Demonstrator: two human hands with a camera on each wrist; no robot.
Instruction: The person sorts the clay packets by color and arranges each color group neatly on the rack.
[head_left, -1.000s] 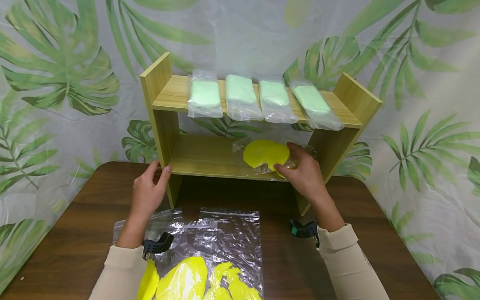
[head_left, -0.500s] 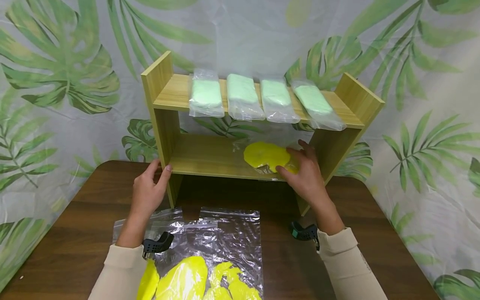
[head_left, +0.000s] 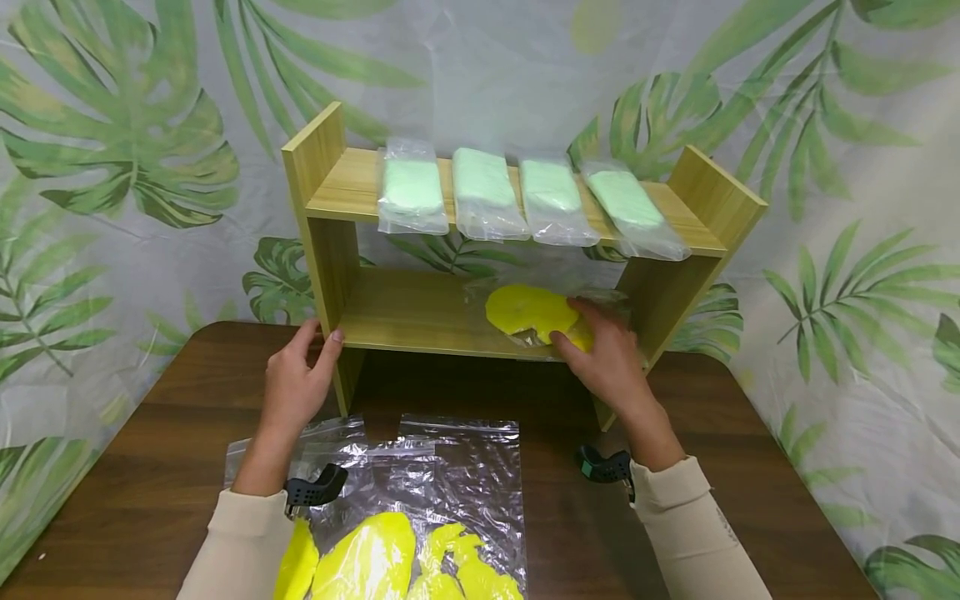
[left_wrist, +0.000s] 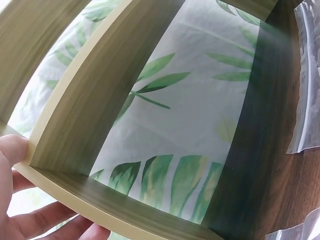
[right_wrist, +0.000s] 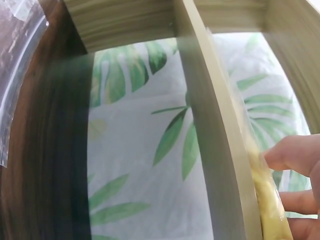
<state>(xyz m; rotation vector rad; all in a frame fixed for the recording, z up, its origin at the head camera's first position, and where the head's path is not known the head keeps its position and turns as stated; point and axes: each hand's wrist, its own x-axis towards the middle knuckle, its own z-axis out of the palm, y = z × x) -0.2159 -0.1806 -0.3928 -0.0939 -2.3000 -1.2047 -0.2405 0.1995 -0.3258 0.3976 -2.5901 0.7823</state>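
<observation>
In the head view my left hand (head_left: 298,379) grips the left side panel (head_left: 309,250) of a wooden shelf; the left wrist view shows the thumb on the front edge and fingers round the outside. A clear bag holding flattened yellow material (head_left: 528,311) lies on the lower board, towards its right. My right hand (head_left: 609,358) rests on the bag's right part, thumb near the front and fingers farther back, spread and slightly bent. From the side, in the right wrist view, fingertips touch the yellow bag (right_wrist: 267,195) on the board. Some right fingers are hidden in the head view.
Several bags of pale green material (head_left: 483,179) lie across the top board. Clear zip bags with yellow material (head_left: 367,558) lie on the dark wooden table (head_left: 135,467) in front of the shelf. A leaf-patterned cloth (head_left: 510,67) hangs behind.
My right fingers have shifted slightly on the yellow bag; one lifted half a second ago and has come down again. The left hand has stayed on the side panel.
</observation>
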